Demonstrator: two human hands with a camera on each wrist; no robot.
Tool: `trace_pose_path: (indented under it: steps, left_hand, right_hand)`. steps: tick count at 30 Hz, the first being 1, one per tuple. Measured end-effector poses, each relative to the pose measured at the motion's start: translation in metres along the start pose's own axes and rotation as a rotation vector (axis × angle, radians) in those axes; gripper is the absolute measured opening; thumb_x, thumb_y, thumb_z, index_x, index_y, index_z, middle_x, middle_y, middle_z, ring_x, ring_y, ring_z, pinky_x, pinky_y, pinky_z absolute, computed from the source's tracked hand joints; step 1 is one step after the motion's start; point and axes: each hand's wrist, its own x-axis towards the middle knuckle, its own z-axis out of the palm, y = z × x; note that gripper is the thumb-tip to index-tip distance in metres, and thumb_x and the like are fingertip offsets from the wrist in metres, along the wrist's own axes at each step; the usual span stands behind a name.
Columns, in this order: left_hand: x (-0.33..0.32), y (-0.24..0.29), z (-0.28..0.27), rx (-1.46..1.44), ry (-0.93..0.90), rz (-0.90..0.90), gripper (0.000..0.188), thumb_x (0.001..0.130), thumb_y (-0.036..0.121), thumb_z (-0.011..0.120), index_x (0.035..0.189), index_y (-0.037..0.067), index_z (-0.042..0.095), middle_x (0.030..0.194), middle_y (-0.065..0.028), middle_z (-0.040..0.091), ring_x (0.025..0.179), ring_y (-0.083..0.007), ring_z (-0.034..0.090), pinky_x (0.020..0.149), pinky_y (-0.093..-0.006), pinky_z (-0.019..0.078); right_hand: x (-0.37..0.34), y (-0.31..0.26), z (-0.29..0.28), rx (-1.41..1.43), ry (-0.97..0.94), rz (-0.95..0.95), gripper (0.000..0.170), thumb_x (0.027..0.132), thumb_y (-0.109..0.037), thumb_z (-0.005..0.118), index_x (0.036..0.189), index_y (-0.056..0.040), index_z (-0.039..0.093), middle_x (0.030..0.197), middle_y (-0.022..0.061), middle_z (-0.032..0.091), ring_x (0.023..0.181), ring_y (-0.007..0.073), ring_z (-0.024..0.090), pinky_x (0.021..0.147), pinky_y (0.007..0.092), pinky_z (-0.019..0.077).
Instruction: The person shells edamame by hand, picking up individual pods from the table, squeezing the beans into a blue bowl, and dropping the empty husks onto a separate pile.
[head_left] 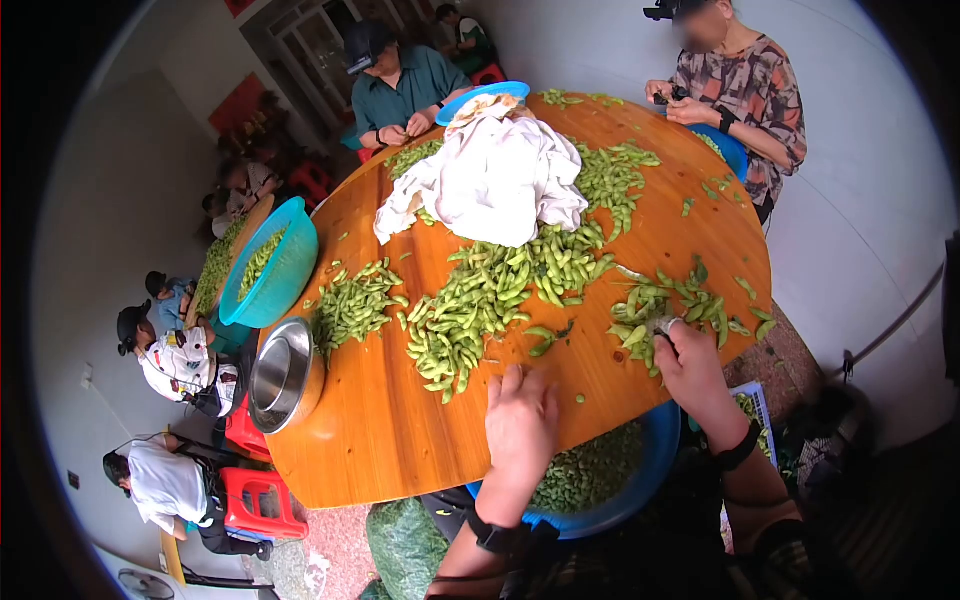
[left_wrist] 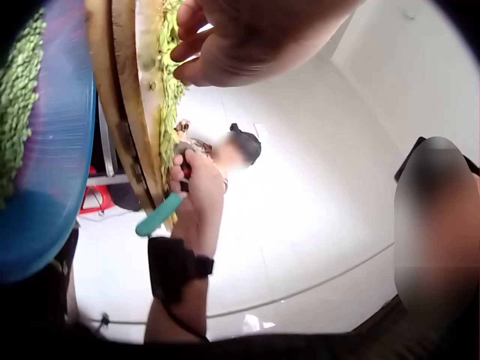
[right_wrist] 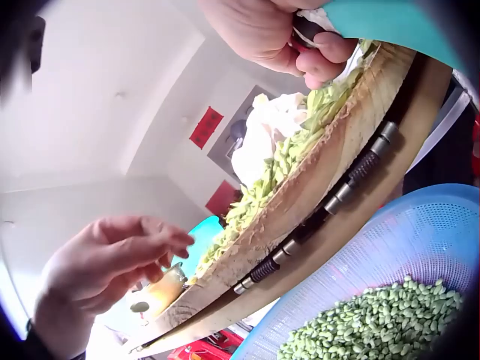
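Observation:
My left hand (head_left: 522,425) is at the near side of the wooden table, its fingers loosely bent with nothing between them. Just beyond it lies a wide heap of green soybean pods (head_left: 470,310). My right hand (head_left: 692,370) is further right, beside a smaller pile of pods (head_left: 690,295). In the left wrist view its fingers curl around a tool with a teal handle (left_wrist: 159,215); a dark and red part shows by the fingers, and the working end is hidden. Below the table edge, a blue basin (right_wrist: 442,217) holds shelled green beans (right_wrist: 375,322).
A crumpled white cloth (head_left: 500,180) lies mid-table amid pods. Steel bowls (head_left: 285,375) and a teal basin (head_left: 290,270) are at the left edge. Two people sit across the table; others are at the left near red stools (head_left: 262,500). A green sack (head_left: 405,545) is on the floor.

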Motion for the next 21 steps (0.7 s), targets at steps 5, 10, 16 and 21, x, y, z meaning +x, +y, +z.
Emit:
trace_pose_path:
  steps: [5,10,16,21]
  left_hand:
    - [0.032,-0.026,0.033,0.213,0.1,-0.053,0.017,0.084,0.011,0.063,0.1,0.005,0.065,0.087,-0.0123,0.062,0.084,-0.0345,0.06,0.074,-0.0442,0.0503]
    - [0.014,-0.018,0.024,-0.131,0.03,-0.021,0.017,0.087,0.007,0.061,0.104,0.005,0.064,0.083,-0.0159,0.062,0.073,-0.0354,0.061,0.066,-0.0394,0.0522]
    - [-0.005,0.0,0.017,-1.266,0.005,-0.432,0.012,0.09,0.004,0.065,0.102,0.0,0.065,0.089,-0.0014,0.064,0.062,-0.0058,0.053,0.056,-0.0182,0.0433]
    - [-0.016,0.002,0.011,-1.34,0.046,-0.532,0.014,0.092,0.004,0.063,0.105,0.0,0.064,0.091,-0.0026,0.065,0.063,-0.0061,0.054,0.056,-0.0192,0.0452]
  right_hand:
    - [-0.005,-0.024,0.006,0.082,-0.11,-0.016,0.011,0.088,-0.005,0.057,0.092,0.0043,0.056,0.07,0.0227,0.057,0.066,0.0396,0.059,0.057,0.0423,0.0447]
    - [-0.006,-0.041,0.019,0.162,-0.194,-0.103,0.012,0.087,-0.003,0.056,0.095,0.005,0.056,0.072,0.0212,0.057,0.065,0.0394,0.058,0.057,0.0427,0.0447]
    - [-0.02,-0.048,0.044,0.272,-0.317,-0.149,0.008,0.087,-0.003,0.057,0.085,0.0025,0.051,0.068,0.0203,0.055,0.063,0.0403,0.055,0.054,0.0429,0.0416]
    - [-0.027,-0.058,0.035,0.35,-0.424,-0.01,0.008,0.088,-0.004,0.058,0.087,0.0027,0.054,0.063,0.0154,0.055,0.053,0.0278,0.055,0.05,0.0361,0.0408]
